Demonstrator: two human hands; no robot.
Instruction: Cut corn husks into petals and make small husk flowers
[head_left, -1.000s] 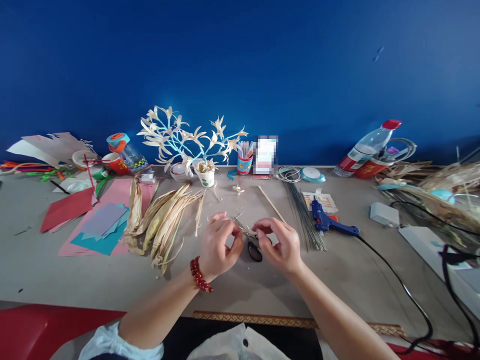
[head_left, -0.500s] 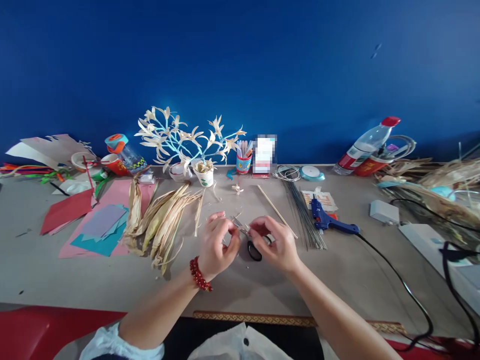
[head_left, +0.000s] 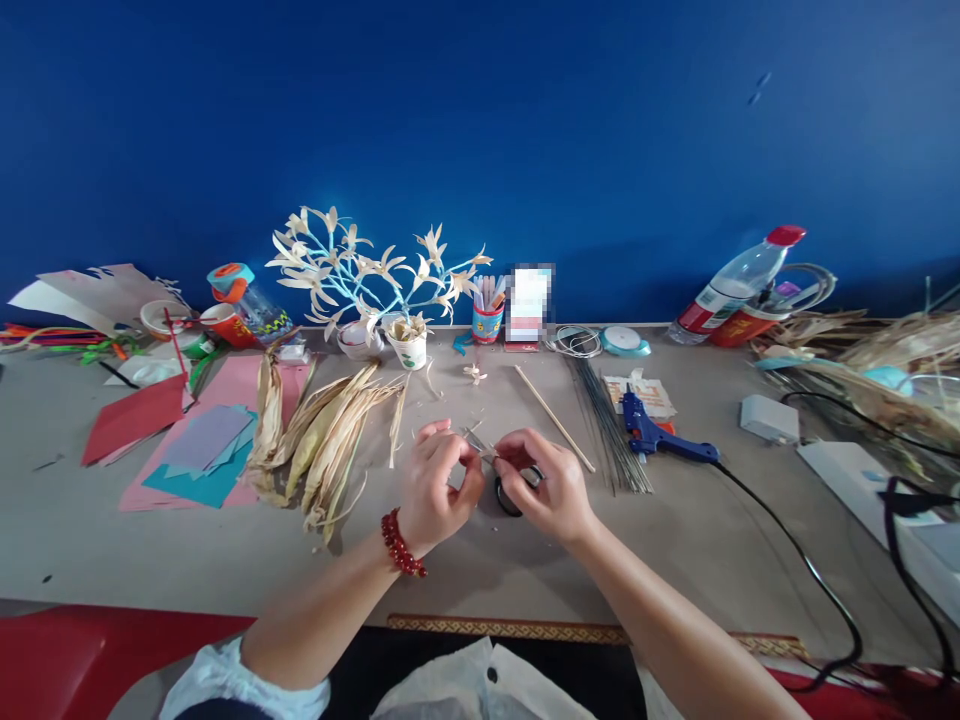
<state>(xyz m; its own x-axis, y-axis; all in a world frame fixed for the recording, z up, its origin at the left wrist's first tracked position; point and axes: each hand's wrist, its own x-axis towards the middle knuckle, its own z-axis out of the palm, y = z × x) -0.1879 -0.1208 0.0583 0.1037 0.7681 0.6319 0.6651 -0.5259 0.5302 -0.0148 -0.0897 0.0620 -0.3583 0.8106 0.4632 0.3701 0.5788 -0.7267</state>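
My left hand (head_left: 442, 490), with a red bead bracelet (head_left: 402, 543) at its wrist, pinches thumb and forefinger together. Close to it on the right, my right hand (head_left: 544, 485) pinches too. Something tiny and pale shows between the fingertips of both hands, too small to name. Black-handled scissors (head_left: 508, 497) lie on the table below and behind the hands, partly hidden by my right hand. A small pale flower (head_left: 475, 374) lies beyond the hands. Dried husks (head_left: 330, 440) are spread to the left, and a thin stick (head_left: 553, 417) lies to the right.
Husk flowers on blue stems stand in a white cup (head_left: 409, 346) at the back. To the right are wires (head_left: 611, 425), a blue glue gun (head_left: 664, 440) with its cord, and a bottle (head_left: 739, 285). Coloured paper (head_left: 201, 480) lies left.
My hands have come slightly closer, the right fingertips shifting a little left. Both hands remain pinched. The whole view has shifted slightly.
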